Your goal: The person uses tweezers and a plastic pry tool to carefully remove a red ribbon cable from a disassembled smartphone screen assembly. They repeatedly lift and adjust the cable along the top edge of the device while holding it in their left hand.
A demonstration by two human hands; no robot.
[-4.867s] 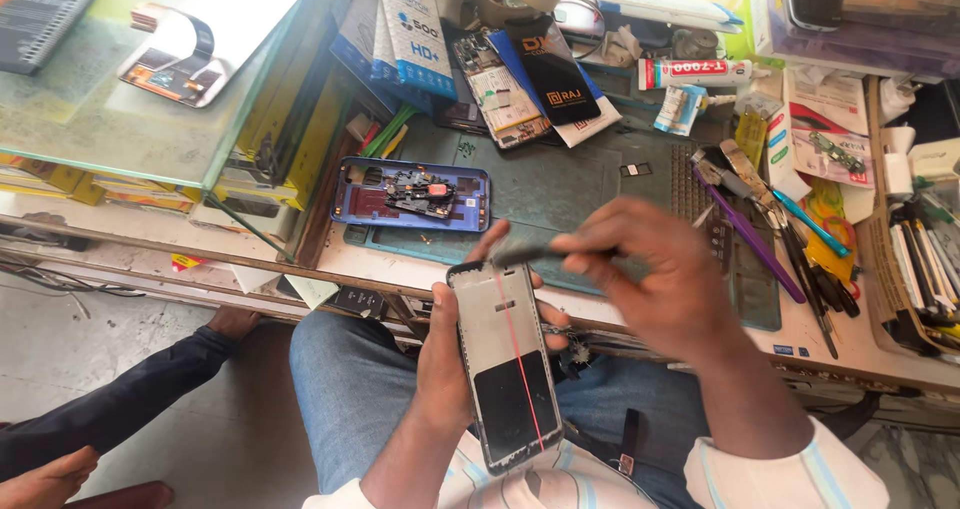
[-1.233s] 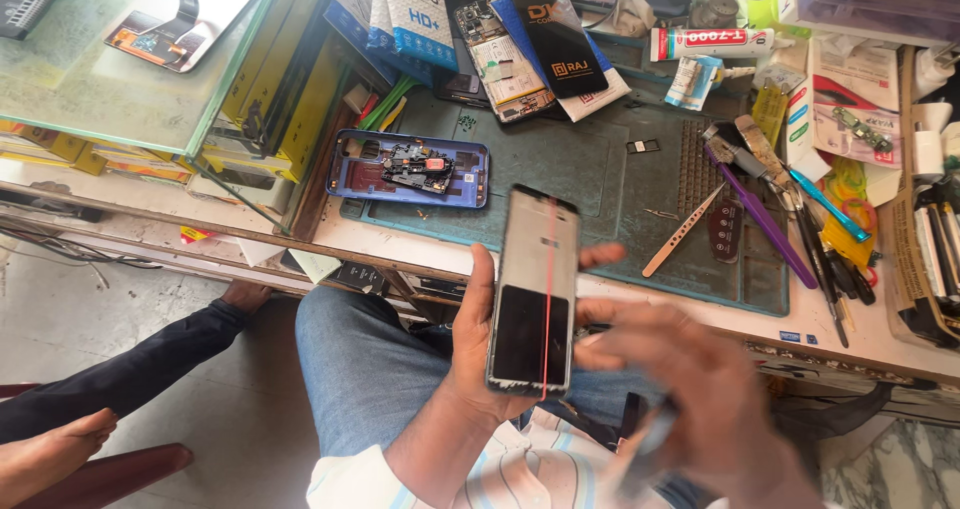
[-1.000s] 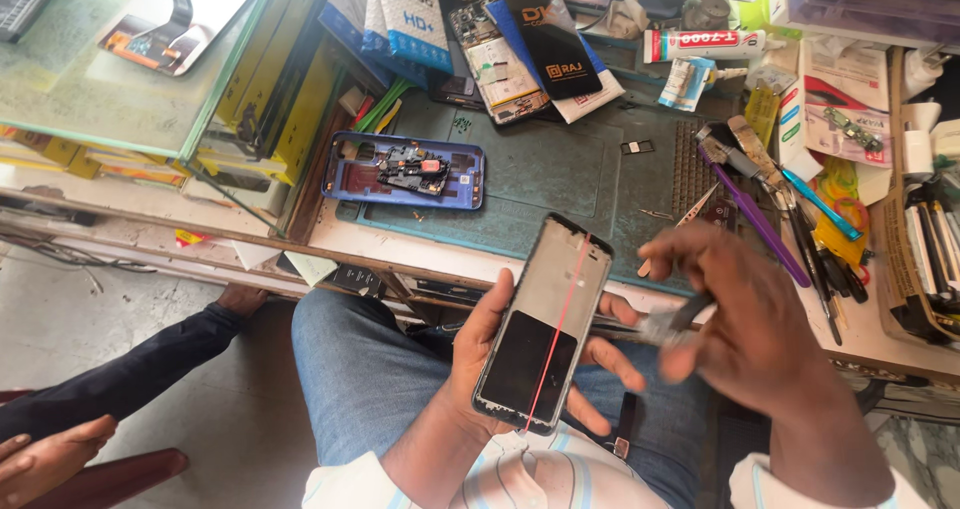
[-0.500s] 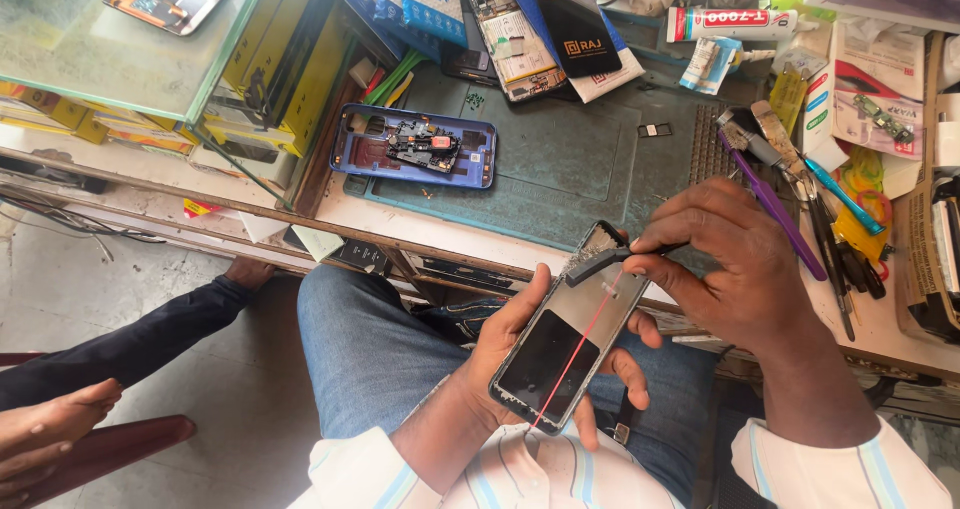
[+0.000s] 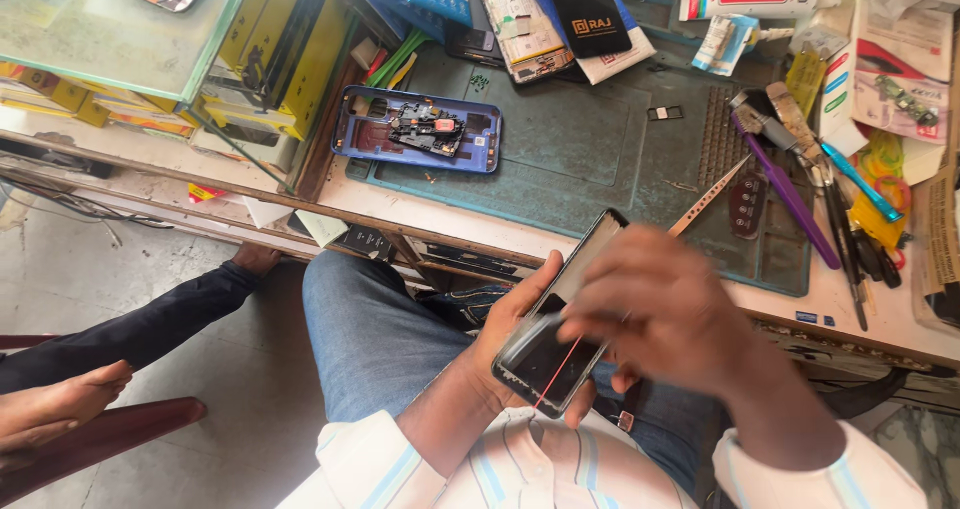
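Note:
My left hand [image 5: 500, 334] grips a black phone screen panel [image 5: 548, 354] with a thin red line down its glass, tilted over my lap. My right hand [image 5: 665, 304] is blurred with motion and lies across the panel's upper half, covering it. Whether the right hand holds a tool is hidden by the blur. An opened blue phone back [image 5: 416, 129] with its circuit board showing lies on the dark green work mat [image 5: 590, 159] on the bench.
Tools, a purple-handled one [image 5: 790, 194] and a metal pry strip [image 5: 708, 197], lie at the mat's right. A glue tube [image 5: 745, 1], boxes and phone parts crowd the bench's back. A glass top [image 5: 110, 29] sits left. Another person's leg [image 5: 140, 319] and hand [image 5: 55, 419] are at left.
The panel has tipped from upright to slanting right. My right hand swung from below it up over its upper end and now moves fast across it.

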